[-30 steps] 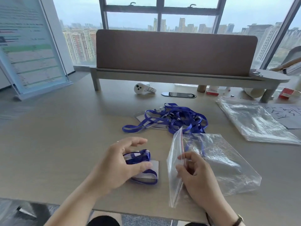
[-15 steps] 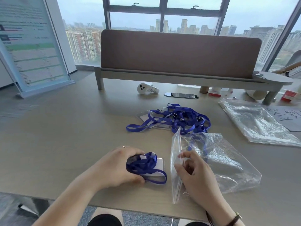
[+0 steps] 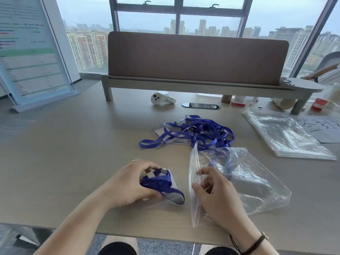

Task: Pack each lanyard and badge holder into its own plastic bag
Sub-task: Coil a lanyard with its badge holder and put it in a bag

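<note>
Left hand (image 3: 128,184) now grips the lanyard (image 3: 161,183) bundle on its badge holder (image 3: 173,196), lifted off the table.
Right hand (image 3: 217,197) pinches the plastic bag (image 3: 244,181) mouth open; insertion looks next.

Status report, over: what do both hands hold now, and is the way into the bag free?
Left hand grips bundled lanyard and badge holder. Right hand pinches plastic bag mouth open. Nothing between bundle and opening.
</note>
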